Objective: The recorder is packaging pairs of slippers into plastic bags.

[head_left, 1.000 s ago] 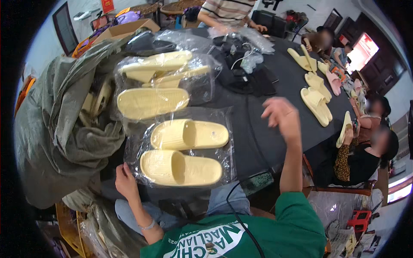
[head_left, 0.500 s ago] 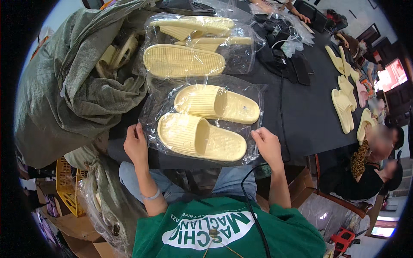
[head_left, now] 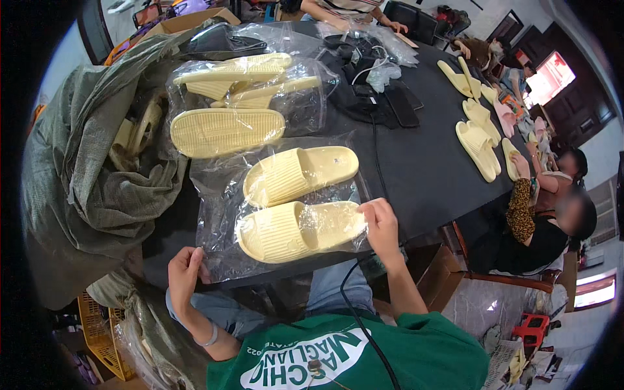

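A pair of pale yellow ribbed slide slippers (head_left: pixel 296 233) lies side by side inside a clear plastic bag (head_left: pixel 211 214), at the near edge of the black table. My left hand (head_left: pixel 185 272) pinches the bag's near left corner between thumb and fingers. At the bag's right edge, beside the heel of the nearer slipper, my right hand (head_left: pixel 381 227) grips the film. Just beyond lie more yellow slippers (head_left: pixel 227 132) in clear bags, one with its sole facing up.
A grey-green woven sack (head_left: pixel 97 188) bulges at the left, with bagged slippers in its mouth. A black cable (head_left: pixel 377 149), a dark phone (head_left: pixel 402 107) and crumpled plastic (head_left: pixel 383 77) lie farther right. Loose yellow slippers (head_left: pixel 478 149) line the right side, near other people.
The bagged pair has turned counterclockwise, its right end now pointing farther away. My left hand has come nearer my body with its corner; both hands keep hold. The whole view has also shifted.
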